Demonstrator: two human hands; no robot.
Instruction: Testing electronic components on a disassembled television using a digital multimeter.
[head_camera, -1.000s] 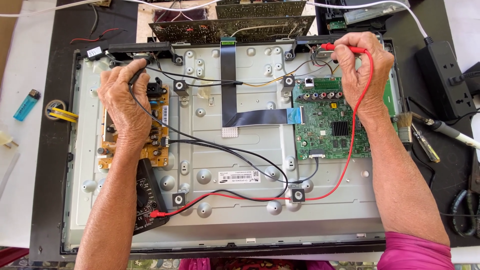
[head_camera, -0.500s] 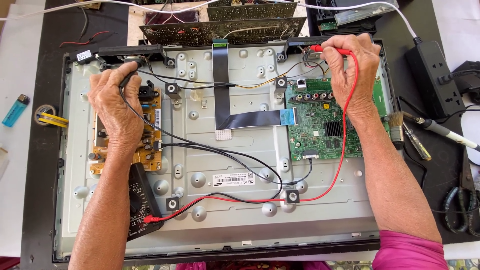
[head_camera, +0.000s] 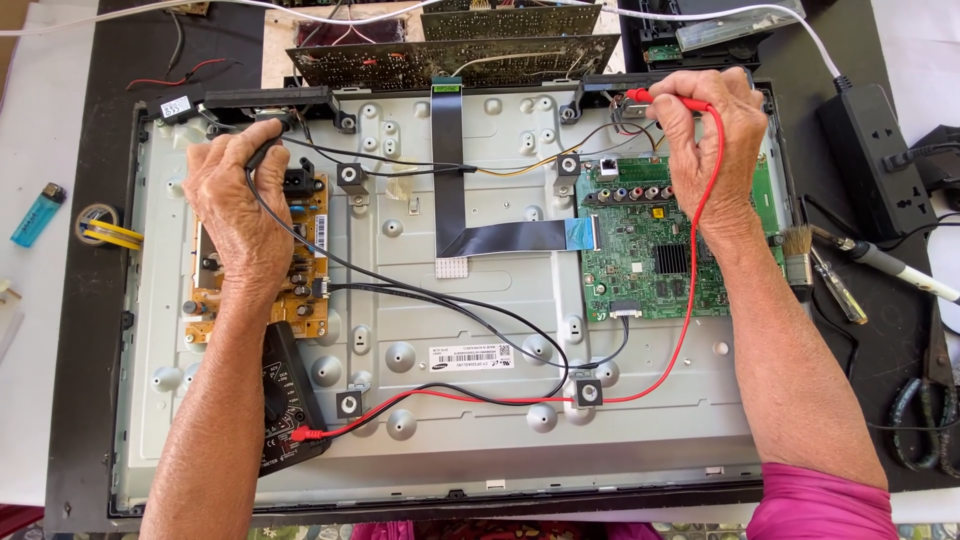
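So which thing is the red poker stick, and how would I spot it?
Find the big grey metal panel filling the table, then the green circuit board on its right side. Just above that board, the right hand pinches the red probe. It is the only red-handled stick; the left hand holds a black one.

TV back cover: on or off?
Off. The metal rear chassis lies bare, with the green main board, the tan power board and the flat ribbon cable all exposed.
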